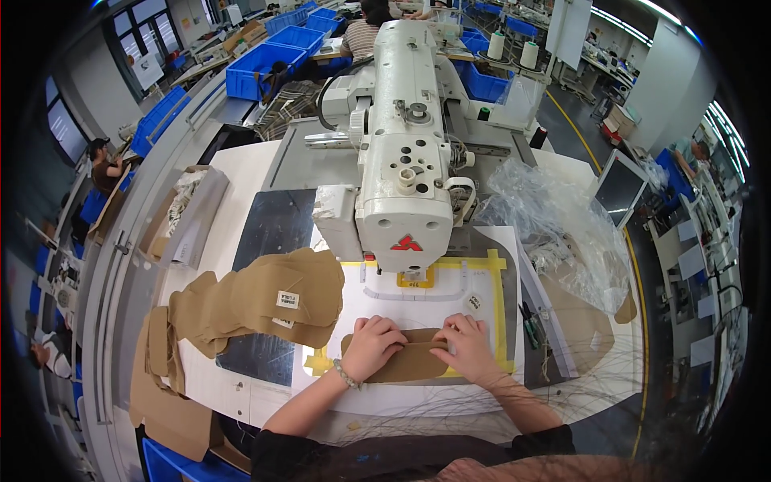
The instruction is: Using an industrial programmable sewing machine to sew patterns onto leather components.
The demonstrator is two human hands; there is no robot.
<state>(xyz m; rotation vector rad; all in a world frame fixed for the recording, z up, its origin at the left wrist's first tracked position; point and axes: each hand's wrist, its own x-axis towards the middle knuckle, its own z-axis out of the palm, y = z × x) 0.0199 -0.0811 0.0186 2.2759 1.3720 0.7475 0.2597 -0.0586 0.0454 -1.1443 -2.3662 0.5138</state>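
Observation:
My left hand (373,345) and my right hand (466,345) grip the top edge of a tan cut piece (405,368) with curled fingers, seemingly folding it. The piece lies on a white template (414,313) edged with yellow tape, below the head of a large white sewing machine (401,209). A small white label (474,304) sits above my right hand. To my left, overlapping tan cut pieces (241,313) with white labels rest partly on a dark metal plate (261,223).
A long box (148,233) stands at left, more tan pieces (157,357) nearer me. At right are plastic bags (550,209), green-handled snips (532,329) and a screen (617,186). Blue bins (265,68), thread cones (528,55) and other people (108,169) are farther off.

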